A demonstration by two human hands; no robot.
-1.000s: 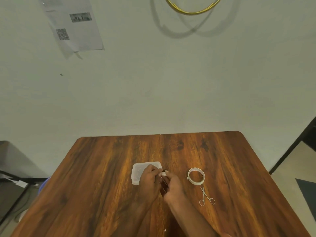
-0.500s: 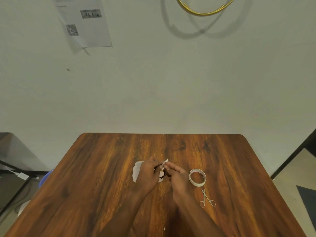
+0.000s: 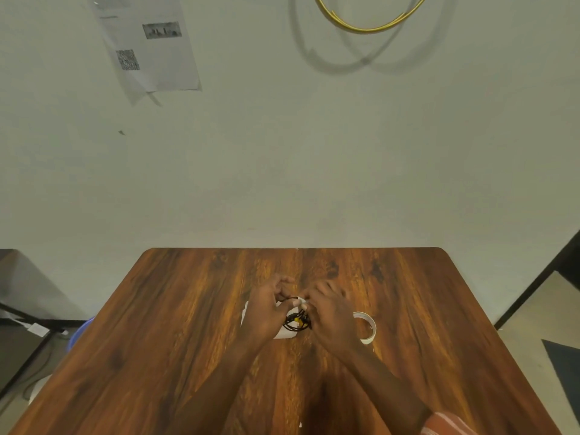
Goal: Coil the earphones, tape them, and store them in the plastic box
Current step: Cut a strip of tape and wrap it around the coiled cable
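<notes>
The black earphones are a small coil with a yellow spot, held between both hands above the middle of the wooden table. My left hand pinches the coil's left side. A small white piece of tape sits at the coil's top, where the fingertips of my right hand pinch it. The clear plastic box lies under the hands, mostly hidden. The white tape roll lies just right of my right hand.
The scissors are hidden behind my right forearm. A wall rises directly behind the table's far edge. A dark surface and cables sit at the left, below table height. A striped sleeve shows at the bottom right.
The hands rose and moved slightly away from me; the black coil now shows between them, with the tape piece at its top. The view has tilted, and the scissors are now covered.
</notes>
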